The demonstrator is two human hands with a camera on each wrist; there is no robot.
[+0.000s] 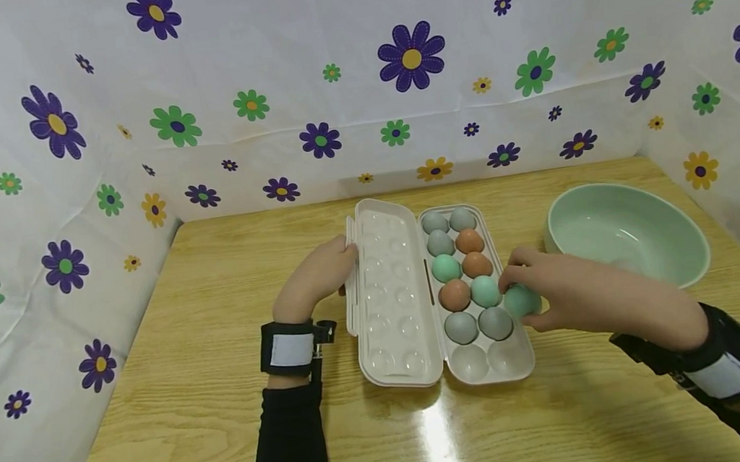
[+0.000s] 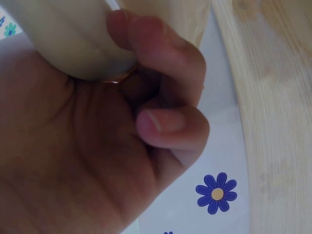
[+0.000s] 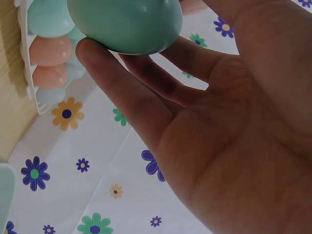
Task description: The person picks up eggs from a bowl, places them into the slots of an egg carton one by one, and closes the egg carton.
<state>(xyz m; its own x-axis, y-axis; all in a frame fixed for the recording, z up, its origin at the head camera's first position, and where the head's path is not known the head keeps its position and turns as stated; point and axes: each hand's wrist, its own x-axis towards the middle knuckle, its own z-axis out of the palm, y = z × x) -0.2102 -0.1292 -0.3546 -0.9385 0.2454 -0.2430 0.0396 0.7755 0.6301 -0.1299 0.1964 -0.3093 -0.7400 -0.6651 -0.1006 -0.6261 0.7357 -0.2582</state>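
A white plastic egg carton (image 1: 402, 375) lies opened out on the table, its lid on the left and its cups on the right. Grey, brown and mint-green eggs fill most cups; the two nearest cups show bare bottoms. At the lid's outer left edge, my left hand (image 1: 313, 277) grips the rim with curled fingers, seen close up in the left wrist view. My right hand (image 1: 573, 289) pinches a green egg (image 3: 127, 23) between thumb and fingertips, just right of the carton's cups. In the head view the fingers partly cover that egg.
A light green bowl (image 1: 631, 232) stands at the right, behind my right forearm, which hides part of its near side. Beneath everything is a wooden table (image 1: 180, 391). Flower-printed cloth (image 1: 278, 64) rises along its back and both sides.
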